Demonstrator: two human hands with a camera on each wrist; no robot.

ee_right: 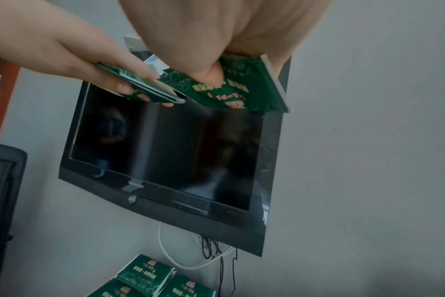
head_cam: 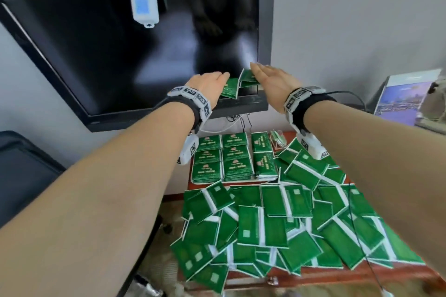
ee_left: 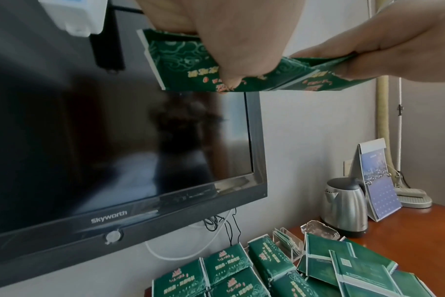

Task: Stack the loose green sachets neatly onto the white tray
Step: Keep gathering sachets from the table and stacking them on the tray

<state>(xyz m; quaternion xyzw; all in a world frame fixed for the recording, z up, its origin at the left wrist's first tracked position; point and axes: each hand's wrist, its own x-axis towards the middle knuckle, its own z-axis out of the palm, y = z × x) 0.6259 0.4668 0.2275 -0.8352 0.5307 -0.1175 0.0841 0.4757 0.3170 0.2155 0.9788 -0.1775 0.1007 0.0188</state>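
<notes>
While both arms are raised in front of the dark wall-mounted television screen [head_cam: 135, 50], I see my left hand [head_cam: 209, 83] pinching a few flat green foil sachets [head_cam: 229, 89] between thumb and curled fingers [ee_left: 226, 60] — printed faces down toward the wrist camera. My right hand [head_cam: 270, 84] pinches a second small bunch of green sachets [head_cam: 248, 77], thumb underneath, and the two bunches meet edge to edge between the hands. Far below, on the red-brown wooden table [head_cam: 337, 275], the flat white tray [head_cam: 263, 178] sits at the far side carrying neat stacks of green sachets [head_cam: 235, 159] in rows. Nearer me, a loose heap of green sachets [head_cam: 284, 224] lies mostly back side up, overlapping — some hanging past the table's near left edge. A steel electric kettle [ee_left: 343, 207] and a blue desk calendar [head_cam: 405, 96] stand far right.
</notes>
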